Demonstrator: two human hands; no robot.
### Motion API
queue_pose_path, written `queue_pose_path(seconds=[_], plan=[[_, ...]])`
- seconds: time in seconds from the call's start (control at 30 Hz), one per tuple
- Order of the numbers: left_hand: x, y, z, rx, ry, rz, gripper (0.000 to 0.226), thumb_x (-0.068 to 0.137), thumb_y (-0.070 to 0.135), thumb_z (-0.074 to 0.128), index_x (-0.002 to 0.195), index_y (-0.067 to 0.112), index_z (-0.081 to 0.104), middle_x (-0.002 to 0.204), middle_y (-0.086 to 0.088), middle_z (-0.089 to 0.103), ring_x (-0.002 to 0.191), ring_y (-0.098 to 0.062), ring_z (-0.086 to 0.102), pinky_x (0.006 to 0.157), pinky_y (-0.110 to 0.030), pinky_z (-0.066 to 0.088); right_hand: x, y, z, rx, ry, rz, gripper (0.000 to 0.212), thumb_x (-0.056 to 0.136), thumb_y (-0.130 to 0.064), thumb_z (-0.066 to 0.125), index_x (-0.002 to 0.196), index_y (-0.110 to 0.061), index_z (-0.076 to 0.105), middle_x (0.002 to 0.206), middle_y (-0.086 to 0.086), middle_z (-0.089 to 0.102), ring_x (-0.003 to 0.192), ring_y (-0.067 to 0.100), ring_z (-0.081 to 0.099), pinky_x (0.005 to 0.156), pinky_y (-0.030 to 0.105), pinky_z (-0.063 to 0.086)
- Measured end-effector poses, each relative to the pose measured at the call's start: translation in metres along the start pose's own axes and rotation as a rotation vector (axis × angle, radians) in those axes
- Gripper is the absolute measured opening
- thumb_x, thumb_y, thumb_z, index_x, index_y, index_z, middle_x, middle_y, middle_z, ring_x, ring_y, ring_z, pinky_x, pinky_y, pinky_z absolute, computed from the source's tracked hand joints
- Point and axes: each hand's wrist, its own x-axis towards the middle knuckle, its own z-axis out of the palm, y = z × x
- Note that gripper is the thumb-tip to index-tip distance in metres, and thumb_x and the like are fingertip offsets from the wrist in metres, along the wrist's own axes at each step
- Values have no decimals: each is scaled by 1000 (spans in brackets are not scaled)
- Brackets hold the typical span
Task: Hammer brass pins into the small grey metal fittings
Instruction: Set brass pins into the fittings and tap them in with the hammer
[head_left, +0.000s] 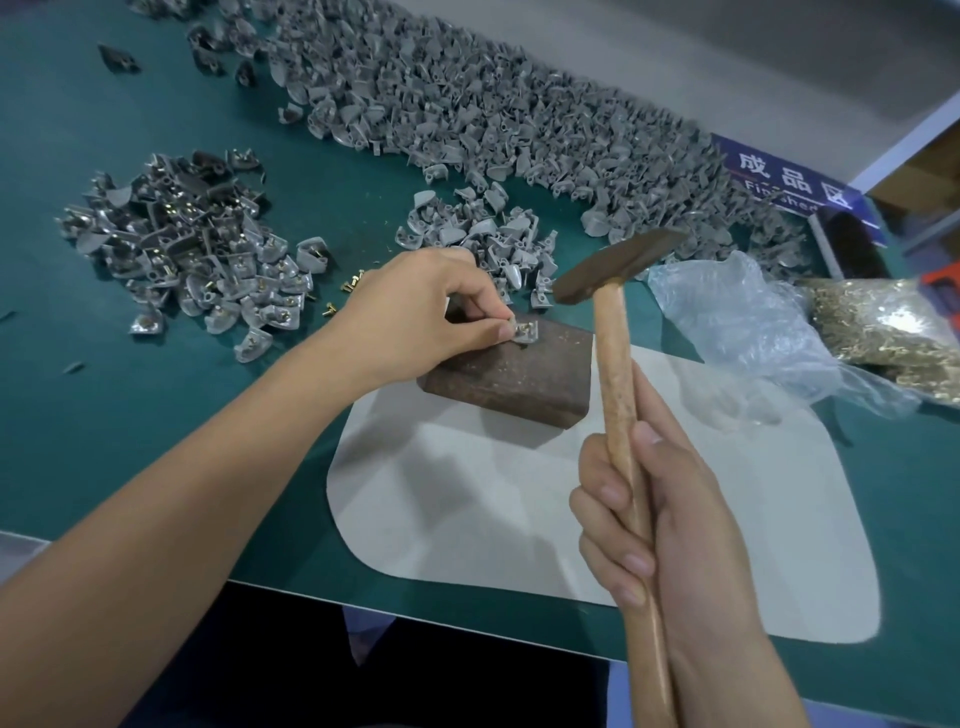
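Left hand (415, 306) pinching a grey fitting (523, 332) against a rusty block (519, 379), fingertips (501, 328) at its near edge, brass pin (525, 328) seated on top. Right hand (654, 514) wrapped round a hammer (618, 353) handle, head raised just right of the fitting. Probably light, rigid and slippery (best held by the edges, clear of the pin). Beyond: pinned fittings (192, 260) heaped left, bare fittings (519, 119) heaped behind, bagged pins (883, 332) right, all on green table (156, 415).
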Motion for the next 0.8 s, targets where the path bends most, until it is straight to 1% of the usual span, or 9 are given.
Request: queue_pose_path(seconds=[0.07, 0.13, 0.3, 0.4, 0.5, 0.57, 0.63, 0.73, 0.8], plan=[[0, 0, 0, -4, -2, -7, 6, 83, 45, 81, 81, 44, 75, 86, 20, 64, 87, -3, 63, 83, -44, 54, 0, 0, 0, -38, -20, 38, 49, 99, -27, 44, 143, -42, 60, 67, -2, 42, 36, 5, 26, 34, 12, 29], [0, 0, 0, -9, -4, -9, 6, 83, 45, 81, 82, 43, 76, 87, 19, 64, 89, -4, 63, 83, -44, 54, -1, 1, 2, -40, -26, 13, 49, 100, -27, 44, 144, -41, 59, 68, -2, 42, 36, 5, 26, 35, 12, 30], [-1, 0, -1, -10, -7, -8, 7, 83, 44, 82, 82, 43, 76, 87, 19, 64, 89, -3, 64, 83, -43, 54, -1, 8, 1, -31, 18, 31, 47, 104, -24, 41, 143, -41, 60, 68, -1, 41, 36, 4, 25, 34, 12, 29], [0, 0, -1, -7, -7, -7, 7, 83, 43, 82, 81, 43, 76, 86, 19, 64, 89, -4, 64, 84, -43, 54, -2, 8, 1, 13, 25, -13, 47, 101, -27, 44, 144, -39, 59, 67, -2, 41, 36, 4, 25, 34, 12, 30], [0, 1, -1, -16, -7, -11, 6, 83, 42, 83, 82, 41, 77, 85, 18, 64, 88, -5, 64, 83, -44, 54, -1, 4, -1, -31, 4, 37, 50, 98, -27, 44, 144, -40, 59, 68, 0, 40, 36, 5, 25, 34, 12, 29], [0, 1, -1, -19, -9, -13, 6, 83, 41, 83, 83, 41, 77, 85, 17, 64, 88, -6, 64, 82, -46, 54, -1, 2, -2, -54, -5, 35, 51, 98, -25, 43, 144, -39, 59, 68, 0, 40, 36, 5, 26, 35, 12, 29], [0, 1, -1, -15, -14, -15, 6, 83, 42, 83, 83, 42, 77, 85, 16, 64, 88, -6, 63, 83, -46, 54, 0, 2, -2, -34, 12, -5, 50, 100, -24, 41, 145, -38, 59, 68, -1, 41, 36, 5, 25, 35, 12, 30], [0, 2, -2, -19, -17, -21, 6, 83, 42, 82, 82, 43, 76, 85, 15, 64, 88, -6, 63, 84, -47, 54, 1, 3, -5, -28, 12, 36, 48, 104, -22, 39, 144, -39, 59, 68, -1, 40, 36, 4, 26, 34, 12, 29], [0, 4, -2, -21, -21, -19, 6, 84, 42, 82, 82, 43, 76, 85, 14, 64, 88, -7, 63, 85, -48, 53, -1, 2, -7, -2, 2, 21, 48, 104, -23, 39, 145, -37, 59, 68, -2, 40, 35, 3, 26, 34, 11, 29]])
